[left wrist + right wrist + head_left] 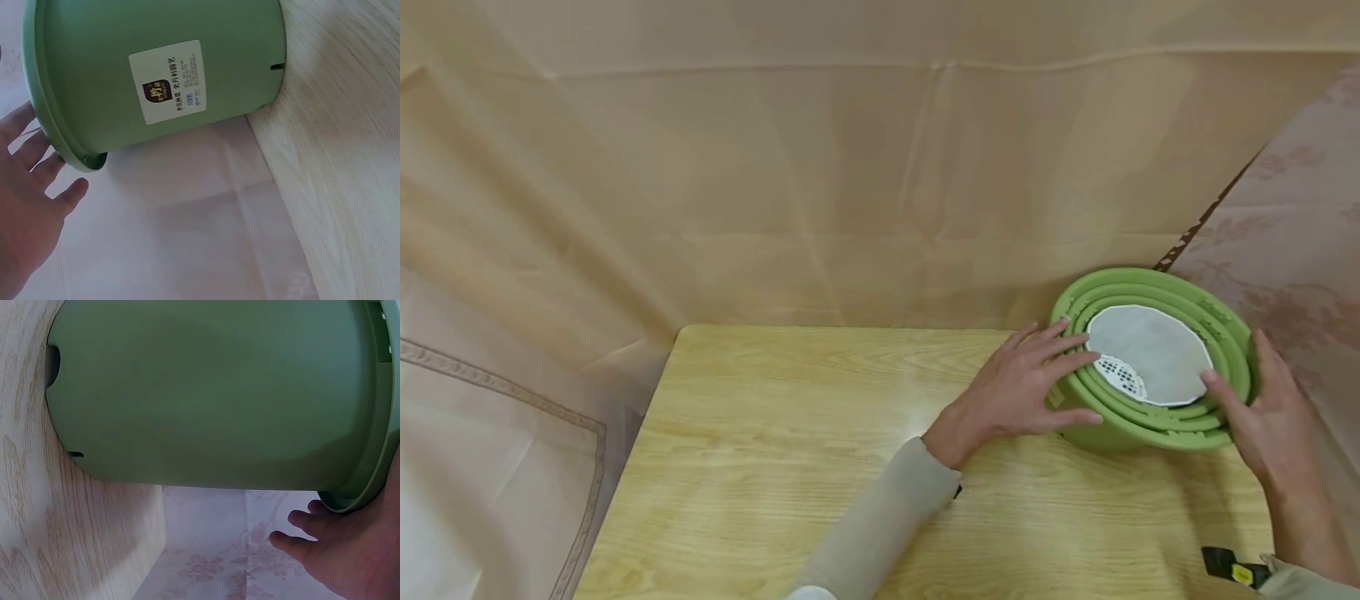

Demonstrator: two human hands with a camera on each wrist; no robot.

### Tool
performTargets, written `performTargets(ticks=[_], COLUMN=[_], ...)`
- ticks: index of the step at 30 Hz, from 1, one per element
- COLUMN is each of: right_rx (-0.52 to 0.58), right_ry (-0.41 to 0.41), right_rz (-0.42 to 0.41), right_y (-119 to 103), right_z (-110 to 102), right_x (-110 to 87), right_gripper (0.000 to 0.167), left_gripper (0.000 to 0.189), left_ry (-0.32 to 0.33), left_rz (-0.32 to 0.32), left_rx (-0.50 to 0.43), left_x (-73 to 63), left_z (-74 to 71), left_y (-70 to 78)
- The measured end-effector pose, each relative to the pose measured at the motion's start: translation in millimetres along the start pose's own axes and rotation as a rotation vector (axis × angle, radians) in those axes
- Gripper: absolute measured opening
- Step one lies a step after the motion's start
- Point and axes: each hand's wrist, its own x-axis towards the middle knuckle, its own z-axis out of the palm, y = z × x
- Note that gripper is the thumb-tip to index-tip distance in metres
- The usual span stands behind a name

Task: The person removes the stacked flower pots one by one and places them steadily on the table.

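As two hands flank their rim, nested green pots stand at the table's far right corner

Set one inside another, the round green plastic pots (1138,277) stand on the yellowish wood-grain table (820,417), their several rims showing as rings from above. Within the innermost ring lies a flat, grey-white round disc (1150,354) with a pale edge, and at its near left side shows a white perforated piece (1120,375).

The left hand (1015,387) is at the left side of the rim, its fingers spread and reaching to the edge, its thumb held apart from them on the near side. The right hand (1273,417) straddles the right side of the outer rim: the thumb reaches in over the inner rings towards the disc, while the fingers stand extended and parted outside, below the lip. How firmly it presses on the rim cannot be told.

From the left wrist, a white rectangular paper label (167,81) with a dark emblem and printed characters is seen on the outer pot's wall, and a small dark slot (277,66) near its base.

A beige sleeve (887,517) covers the left forearm; by the right wrist is a black device (1232,567) with a yellow part. Smooth beige cloth (850,167) hangs at the far side, and pale pink floral cloth (1300,242) on the right.
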Motion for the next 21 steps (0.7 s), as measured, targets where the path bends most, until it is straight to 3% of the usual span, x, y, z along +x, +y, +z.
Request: performTargets(ticks=[11, 21], right_rx=[0.005, -0.057], right_ry=[-0.029, -0.038], right_rz=[-0.029, -0.089], right_y=[1, 6], right_z=[0, -2], right_x=[5.2, 6.8], right_gripper=[0.081, 0.082], left_gripper=[0.069, 0.067], left_ry=[-0.161, -0.206], left_rz=[-0.036, -0.06], left_rx=[0.046, 0.096], left_x=[12.6, 20.7], left_z=[-3.6, 2.6], left_y=[11.0, 18.7])
